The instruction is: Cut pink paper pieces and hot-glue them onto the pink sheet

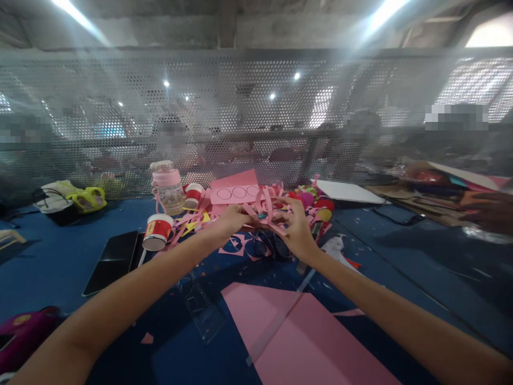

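A pink sheet (296, 337) lies nearest on the blue counter (60, 262); beyond it both hands meet over the scrap pile. The left hand (232, 218) and right hand (295, 227) each pinch a pink paper strip (267, 206) — grip closed on it, held just above the scraps. Best to keep it taut, not tugged — thin paper likely tears.

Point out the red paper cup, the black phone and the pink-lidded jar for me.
red paper cup (157, 231), head view, on its red side wall.
black phone (113, 260), head view, middle of its dark screen.
pink-lidded jar (167, 188), head view, on its clear body.
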A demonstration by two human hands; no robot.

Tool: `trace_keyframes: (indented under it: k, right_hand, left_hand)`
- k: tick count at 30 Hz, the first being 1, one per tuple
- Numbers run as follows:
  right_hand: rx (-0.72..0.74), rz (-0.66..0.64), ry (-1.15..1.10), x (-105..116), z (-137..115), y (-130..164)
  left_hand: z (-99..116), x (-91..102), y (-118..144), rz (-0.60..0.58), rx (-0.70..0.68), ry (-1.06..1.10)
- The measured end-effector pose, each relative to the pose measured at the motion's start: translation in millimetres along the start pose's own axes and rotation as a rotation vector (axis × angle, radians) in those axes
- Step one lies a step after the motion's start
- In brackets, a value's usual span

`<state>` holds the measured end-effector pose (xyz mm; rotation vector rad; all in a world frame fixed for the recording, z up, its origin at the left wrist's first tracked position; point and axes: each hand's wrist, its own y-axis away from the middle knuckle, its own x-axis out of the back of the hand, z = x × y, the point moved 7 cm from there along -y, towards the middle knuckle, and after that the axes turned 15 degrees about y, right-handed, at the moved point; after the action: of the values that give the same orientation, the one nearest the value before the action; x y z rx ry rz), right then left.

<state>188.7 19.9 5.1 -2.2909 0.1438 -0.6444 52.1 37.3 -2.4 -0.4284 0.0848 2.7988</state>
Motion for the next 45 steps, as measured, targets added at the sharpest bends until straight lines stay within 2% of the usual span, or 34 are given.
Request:
trace_keyframes:
  k: [7, 11, 16, 21, 24, 28, 31, 38, 45]
  right_hand:
    - [0.074, -0.052, 0.025, 9.7, -12.5, -7.9]
    - [0.056, -0.086, 0.049, 7.5, -12.9, -8.0]
    - [0.059, -0.053, 0.085, 1.0, -12.2, -3.8]
    - [-0.049, -0.01, 0.053, 0.6, -10.6, -3.4]
    - [-0.164, 0.005, -0.006, -0.7, -2.1, -3.5]
    - [-0.381, 0.034, -0.128, -6.7, 20.6, 3.4]
    - [-0.47, 0.058, -0.185, -13.1, 32.3, 11.6]
    - [-0.51, -0.048, -0.319, -33.5, 34.0, 22.9]
    - [-0.486, -0.121, -0.378, -39.7, 33.3, 18.4]
  left_hand:
    - [3.1, 8.5, -0.7, 0.036, 0.018, -0.02]
    - [0.7, 14.4, -5.8, 0.063, -0.053, -0.069]
    - [2.3, 16.5, -10.1, 0.055, -0.228, -0.265]
    - [5.0, 12.8, -6.6, 0.045, -0.335, -0.353]
    - [3.9, 10.1, -3.0, 0.047, -0.375, -0.37]
    - [-6.5, 12.4, -5.5, 0.02, -0.418, -0.247]
    - [-18.6, 20.0, -9.8, 0.044, -0.444, -0.176]
    - [-37.2, 27.5, -8.3, 0.112, -0.429, -0.157]
    - [-41.9, 25.9, -14.5, 0.056, -0.428, -0.094]
